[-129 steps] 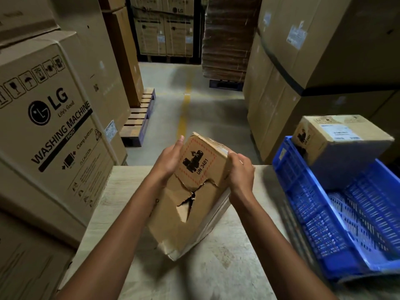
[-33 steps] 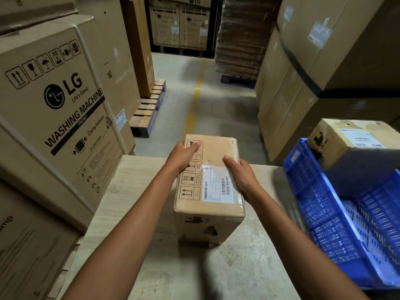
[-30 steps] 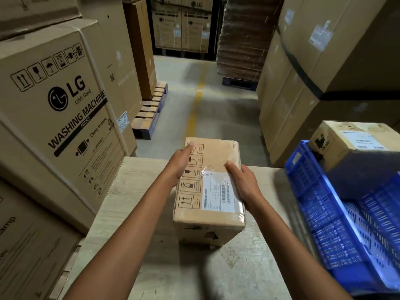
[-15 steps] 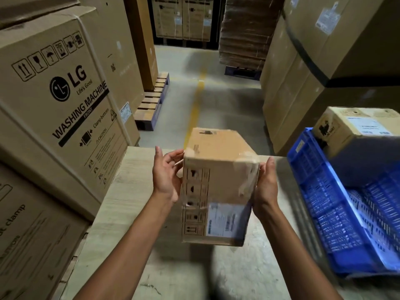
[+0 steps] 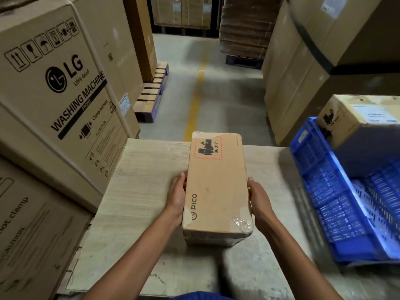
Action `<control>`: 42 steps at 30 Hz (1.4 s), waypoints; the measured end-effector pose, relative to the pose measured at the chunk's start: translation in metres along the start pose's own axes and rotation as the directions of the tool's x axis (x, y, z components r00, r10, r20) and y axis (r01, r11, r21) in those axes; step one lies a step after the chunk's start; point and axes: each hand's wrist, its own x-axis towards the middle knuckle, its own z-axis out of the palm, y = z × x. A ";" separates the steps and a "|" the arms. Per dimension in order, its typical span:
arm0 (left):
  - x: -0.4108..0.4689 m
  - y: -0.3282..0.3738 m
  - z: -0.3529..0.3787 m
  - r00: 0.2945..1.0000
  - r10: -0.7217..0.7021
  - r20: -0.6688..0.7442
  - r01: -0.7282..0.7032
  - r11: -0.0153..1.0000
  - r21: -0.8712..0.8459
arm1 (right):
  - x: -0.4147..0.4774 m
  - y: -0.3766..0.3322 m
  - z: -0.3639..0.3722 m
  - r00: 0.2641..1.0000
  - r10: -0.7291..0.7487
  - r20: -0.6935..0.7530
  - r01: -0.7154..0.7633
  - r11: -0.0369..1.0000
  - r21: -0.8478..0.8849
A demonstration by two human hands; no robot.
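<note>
The box (image 5: 216, 187) lies lengthwise at the middle of the table (image 5: 140, 169), PICO face up, its far end near the far edge; whether it rests there or is lifted a little, I cannot tell; the left grip (image 5: 176, 198) lies flat against its left side, fingers straight; the right grip (image 5: 259, 200) presses the right side likewise; a blue crate (image 5: 324, 191) sits at the right edge, a carton (image 5: 357, 120) in it.
</note>
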 end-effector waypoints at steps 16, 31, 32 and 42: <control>0.055 0.071 0.031 0.961 -0.221 0.164 0.208 0.974 0.093 | 0.061 -0.040 0.015 0.965 0.251 0.082 -0.263 0.939 0.221; 0.019 0.101 0.028 0.962 0.072 0.262 -0.040 0.991 -0.128 | 0.032 -0.069 -0.006 0.999 -0.043 0.031 0.032 0.955 0.296; 0.015 0.100 0.029 0.957 0.075 0.281 -0.032 0.987 -0.155 | 0.031 -0.066 -0.004 0.998 -0.048 0.034 0.036 0.952 0.303; 0.008 0.078 0.011 0.969 0.159 0.191 -0.136 0.982 -0.129 | 0.024 -0.042 0.013 0.997 -0.044 0.067 0.024 0.962 0.271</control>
